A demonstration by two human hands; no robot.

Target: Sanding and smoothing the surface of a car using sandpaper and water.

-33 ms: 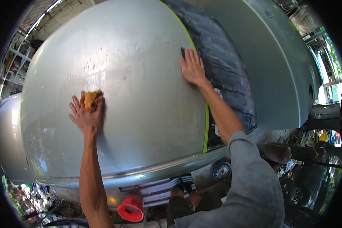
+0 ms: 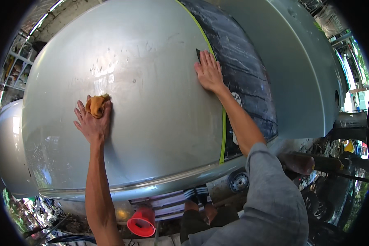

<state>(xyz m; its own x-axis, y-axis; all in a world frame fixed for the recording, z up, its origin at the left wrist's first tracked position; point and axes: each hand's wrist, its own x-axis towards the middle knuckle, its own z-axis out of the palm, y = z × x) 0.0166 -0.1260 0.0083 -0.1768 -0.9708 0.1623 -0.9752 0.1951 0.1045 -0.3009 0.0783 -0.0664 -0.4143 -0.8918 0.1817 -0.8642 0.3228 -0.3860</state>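
Observation:
A large silver-grey vehicle panel [image 2: 160,119], curved like a roof, lies in front of me, with water drops and wet streaks on it. My left hand [image 2: 95,125] rests on its left part, fingers spread, with a crumpled orange-brown cloth [image 2: 96,106] caught between thumb and fingers. Farther right, my right hand [image 2: 210,74] lies flat with the fingers close together. It presses a dark sheet [image 2: 198,53], which looks like sandpaper, against the panel; only a corner shows beyond the fingertips. Beside those fingers runs a strip of yellow-green tape [image 2: 222,141] along the panel's edge.
Beyond the tape is a dark, smeared section [image 2: 244,61], then another grey body panel [image 2: 291,82]. Below the near edge stand a red bucket [image 2: 142,222] and a slatted platform [image 2: 168,210] under my feet. A wheel [image 2: 238,182] and dark cylinders [image 2: 297,163] lie at right.
My right hand has shifted very slightly, and a bit more of the dark sheet's corner shows. The left hand and cloth stay in nearly the same place.

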